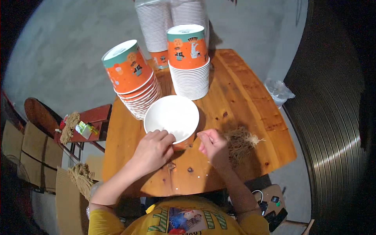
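Note:
An open white paper bowl (pixel 171 116) with an orange outer wall stands on the round wooden table (pixel 250 105), empty inside. My left hand (pixel 152 150) grips its near rim. My right hand (pixel 212 145) sits just right of the bowl with its fingers pinched together near the rim; whether a thin string is between them I cannot tell. A bundle of tan fibre strings (pixel 240 141) lies on the table right beside my right hand.
Stacks of upturned orange and teal paper cups stand behind the bowl: one leaning at the left (pixel 131 74), one upright (pixel 188 58), and taller ones (pixel 158 23) at the back. A red stool (pixel 92 124) with more string stands left. A clear plastic bag (pixel 279 91) lies right of the table.

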Available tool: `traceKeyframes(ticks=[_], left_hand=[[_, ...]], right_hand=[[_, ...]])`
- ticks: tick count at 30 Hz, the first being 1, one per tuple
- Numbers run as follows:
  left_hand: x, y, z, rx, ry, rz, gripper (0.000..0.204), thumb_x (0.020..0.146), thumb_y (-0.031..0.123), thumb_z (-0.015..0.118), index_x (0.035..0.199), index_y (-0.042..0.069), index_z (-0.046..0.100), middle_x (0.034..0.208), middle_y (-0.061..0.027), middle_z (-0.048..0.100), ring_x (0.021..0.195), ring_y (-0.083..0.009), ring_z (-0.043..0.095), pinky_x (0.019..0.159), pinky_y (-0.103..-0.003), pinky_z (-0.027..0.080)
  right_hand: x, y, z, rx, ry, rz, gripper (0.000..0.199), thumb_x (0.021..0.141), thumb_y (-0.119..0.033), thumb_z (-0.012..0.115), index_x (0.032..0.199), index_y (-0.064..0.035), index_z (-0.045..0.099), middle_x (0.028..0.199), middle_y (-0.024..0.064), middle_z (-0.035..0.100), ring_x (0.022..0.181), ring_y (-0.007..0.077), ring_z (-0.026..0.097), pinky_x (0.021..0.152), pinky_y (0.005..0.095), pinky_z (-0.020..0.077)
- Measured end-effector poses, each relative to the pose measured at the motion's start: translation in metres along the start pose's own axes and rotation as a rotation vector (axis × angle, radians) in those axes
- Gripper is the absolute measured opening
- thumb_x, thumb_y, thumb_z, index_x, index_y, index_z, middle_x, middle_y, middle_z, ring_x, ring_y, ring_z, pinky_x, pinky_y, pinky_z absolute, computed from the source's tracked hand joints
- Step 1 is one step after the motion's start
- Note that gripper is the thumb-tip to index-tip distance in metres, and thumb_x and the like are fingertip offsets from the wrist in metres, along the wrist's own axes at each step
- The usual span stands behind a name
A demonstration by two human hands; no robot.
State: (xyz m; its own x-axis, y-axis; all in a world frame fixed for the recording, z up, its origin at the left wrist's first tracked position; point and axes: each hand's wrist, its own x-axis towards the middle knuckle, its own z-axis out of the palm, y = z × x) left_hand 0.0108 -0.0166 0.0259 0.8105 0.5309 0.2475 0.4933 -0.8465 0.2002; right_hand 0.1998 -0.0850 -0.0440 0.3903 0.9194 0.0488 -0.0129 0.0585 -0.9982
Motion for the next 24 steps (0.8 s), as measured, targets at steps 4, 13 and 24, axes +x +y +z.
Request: traceKeyframes(ticks=[4, 13, 24], left_hand=[[0.004, 0.009, 0.003, -0.203, 0.101, -0.008, 0.024, 0.075, 0.010, 0.064, 0.096, 0.004, 0.053, 0.088, -0.0131, 0.055, 0.086, -0.0316, 0.055, 0.077, -0.040, 0.044], [0.022, 0.024, 0.014, -0.124, 0.192, 0.259, 0.019, 0.077, 0.008, 0.065, 0.090, 0.002, 0.053, 0.089, -0.0115, 0.051, 0.085, -0.0303, 0.051, 0.074, -0.039, 0.041], [0.036, 0.010, 0.021, -0.389, 0.109, -0.078, 0.011, 0.087, 0.006, 0.056, 0.095, 0.001, 0.051, 0.086, -0.0120, 0.055, 0.080, -0.0245, 0.057, 0.069, -0.033, 0.046]], right_hand=[[-0.008, -0.006, 0.006, 0.024, -0.069, 0.007, 0.016, 0.093, -0.017, 0.054, 0.088, -0.0020, 0.059, 0.059, 0.0005, 0.053, 0.052, 0.0055, 0.049, 0.050, 0.0197, 0.0401], [-0.021, -0.028, -0.003, 0.072, -0.197, 0.129, 0.016, 0.094, -0.015, 0.050, 0.084, -0.0032, 0.056, 0.059, -0.0007, 0.051, 0.052, 0.0049, 0.045, 0.048, 0.0194, 0.0367], [-0.007, 0.002, 0.000, 0.075, 0.092, -0.089, 0.008, 0.085, 0.004, 0.051, 0.083, -0.0029, 0.048, 0.065, -0.0020, 0.050, 0.054, 0.0049, 0.049, 0.050, 0.0191, 0.0400]])
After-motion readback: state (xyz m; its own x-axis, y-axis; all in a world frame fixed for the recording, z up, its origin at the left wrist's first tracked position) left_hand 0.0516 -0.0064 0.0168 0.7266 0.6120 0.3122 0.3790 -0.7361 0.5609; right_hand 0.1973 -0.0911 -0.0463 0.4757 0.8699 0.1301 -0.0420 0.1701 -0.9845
